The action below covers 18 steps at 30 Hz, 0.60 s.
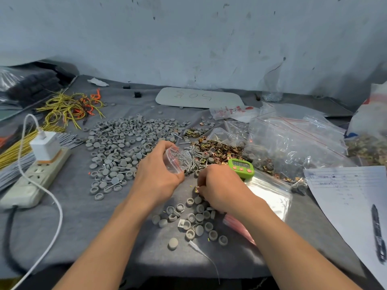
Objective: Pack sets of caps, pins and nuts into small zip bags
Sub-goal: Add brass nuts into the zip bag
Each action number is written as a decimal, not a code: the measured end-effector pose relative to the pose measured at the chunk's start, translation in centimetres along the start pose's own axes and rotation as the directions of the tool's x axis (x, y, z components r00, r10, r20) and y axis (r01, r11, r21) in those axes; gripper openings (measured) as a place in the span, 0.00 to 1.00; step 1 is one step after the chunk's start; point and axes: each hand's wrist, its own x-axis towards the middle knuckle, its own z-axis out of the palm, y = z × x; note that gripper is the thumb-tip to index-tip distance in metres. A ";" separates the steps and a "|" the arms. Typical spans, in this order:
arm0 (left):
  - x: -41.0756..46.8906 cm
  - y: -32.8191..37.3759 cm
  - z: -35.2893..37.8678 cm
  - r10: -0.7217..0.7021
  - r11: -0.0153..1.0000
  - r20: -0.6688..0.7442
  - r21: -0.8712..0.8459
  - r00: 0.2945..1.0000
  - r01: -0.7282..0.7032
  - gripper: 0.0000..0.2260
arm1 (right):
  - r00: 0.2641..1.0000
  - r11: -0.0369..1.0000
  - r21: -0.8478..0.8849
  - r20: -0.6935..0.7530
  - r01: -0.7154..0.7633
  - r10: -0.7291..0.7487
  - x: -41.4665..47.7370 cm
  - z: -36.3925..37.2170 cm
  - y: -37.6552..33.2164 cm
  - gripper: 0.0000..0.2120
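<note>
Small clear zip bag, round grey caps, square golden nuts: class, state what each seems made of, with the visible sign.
Small clear zip bag: thin glossy plastic film; see-through, crinkled.
Round grey caps: probably moulded plastic or rubber; matt, uniform.
Square golden nuts: likely plated metal; bright yellow glints.

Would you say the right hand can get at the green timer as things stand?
Probably yes. The green timer lies uncovered just beyond the right hand, with nothing between them. The hand seems to pinch a nut, so it would likely have to drop that first.
</note>
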 end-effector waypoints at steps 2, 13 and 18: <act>0.1 -0.2 0.0 0.004 1.000 0.007 -0.010 1.000 -0.004 0.24 | 1.000 0.998 0.055 0.004 -0.013 0.013 0.1 0.0 0.0 0.05; 0.1 -0.4 0.0 0.010 1.000 0.009 0.017 1.000 -0.010 0.25 | 0.992 0.997 0.062 0.112 0.056 -0.063 1.1 0.5 -0.3 0.09; -0.2 -0.6 -0.3 0.021 1.000 0.004 0.004 1.000 -0.021 0.25 | 0.994 0.986 0.148 0.063 0.082 -0.092 1.0 0.9 -1.3 0.04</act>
